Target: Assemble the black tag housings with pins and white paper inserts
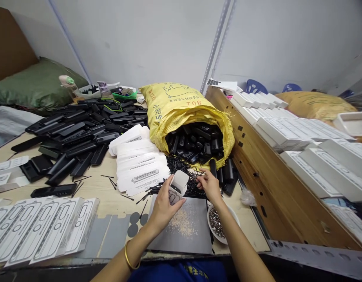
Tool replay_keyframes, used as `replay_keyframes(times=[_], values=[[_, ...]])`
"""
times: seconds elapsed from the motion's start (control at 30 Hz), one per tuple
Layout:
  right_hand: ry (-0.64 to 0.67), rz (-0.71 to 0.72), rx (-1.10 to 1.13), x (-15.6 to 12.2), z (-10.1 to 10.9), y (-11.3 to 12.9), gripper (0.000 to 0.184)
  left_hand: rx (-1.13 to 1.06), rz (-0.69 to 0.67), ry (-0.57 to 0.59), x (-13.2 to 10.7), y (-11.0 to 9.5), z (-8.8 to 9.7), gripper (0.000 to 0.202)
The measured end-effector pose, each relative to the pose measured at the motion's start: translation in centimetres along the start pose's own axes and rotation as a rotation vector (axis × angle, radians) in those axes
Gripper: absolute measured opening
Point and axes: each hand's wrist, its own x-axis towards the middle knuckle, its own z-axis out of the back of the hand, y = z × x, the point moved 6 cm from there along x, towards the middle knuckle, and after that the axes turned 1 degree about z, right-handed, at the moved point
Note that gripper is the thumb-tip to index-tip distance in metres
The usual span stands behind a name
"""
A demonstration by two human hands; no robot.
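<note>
Just below the centre of the frame, my left hand (165,207) has its fingers and thumb wrapped around a small white box (178,183). The box stands upright with its top flap open. My right hand (209,185) sits just right of it, its fingers bent down and close together on a heap of thin black sticks (181,166). I cannot tell whether they actually pinch one.

The heap lies at the mouth of a yellow sack (181,107) on its side in the middle of the frame, stuffed with black devices (198,143). Under my hands lies a grey board (185,235), and a bowl of small metal pieces (218,224) touches its right edge beneath my right forearm. A stack of flat white cartons (140,164) lies left of the sticks. More black devices are piled at the upper left (81,125). Printed carton blanks (42,231) fan out at the lower left. A wooden divider (272,184) runs down the right, with rows of closed white boxes (286,129) beyond it.
</note>
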Motion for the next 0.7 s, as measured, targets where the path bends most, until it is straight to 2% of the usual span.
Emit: replay_keyframes(times=[0.1, 0.17, 0.27, 0.37, 0.4, 0.47, 0.53, 0.6, 0.63, 0.7], values=[[0.015, 0.085, 0.092, -0.7, 0.7, 2.8, 0.029, 0.001, -0.01, -0.005, 0.0, 0.1, 0.0, 0.074], [0.06, 0.262, 0.042, -1.7, 1.3, 6.3, 0.018, 0.004, -0.021, -0.011, 0.0, 0.1, 0.0, 0.075], [0.237, 0.557, -0.19, -4.0, 1.2, 11.6, 0.023, 0.0, -0.058, -0.005, 0.0, -0.1, -0.1, 0.075], [0.428, 0.676, -0.31, -5.6, -0.1, 13.6, 0.029, -0.019, -0.093, 0.003, -0.2, -0.4, -0.3, 0.075], [0.427, 0.664, -0.283, -5.6, -0.4, 13.6, 0.029, -0.035, -0.098, -0.005, -0.3, -0.5, -0.2, 0.075], [0.306, 0.555, -0.161, -4.9, -0.8, 12.5, 0.028, -0.074, -0.092, -0.024, -0.5, -0.5, 0.0, 0.069], [0.17, 0.368, 0.002, -4.2, -1.7, 10.3, 0.029, -0.093, -0.1, -0.013, -0.7, -0.5, 0.0, 0.051], [0.101, 0.202, 0.152, -4.2, -3.4, 8.4, 0.026, -0.087, -0.153, 0.015, -0.9, -0.7, -0.1, 0.033], [0.067, 0.152, 0.205, -4.5, -4.3, 7.9, 0.022, -0.086, -0.18, 0.028, -1.0, -0.7, -0.2, 0.03], [-0.038, 0.152, 0.234, -5.6, -5.6, 8.0, 0.015, -0.124, -0.181, 0.031, -1.0, -0.5, -0.1, 0.043]])
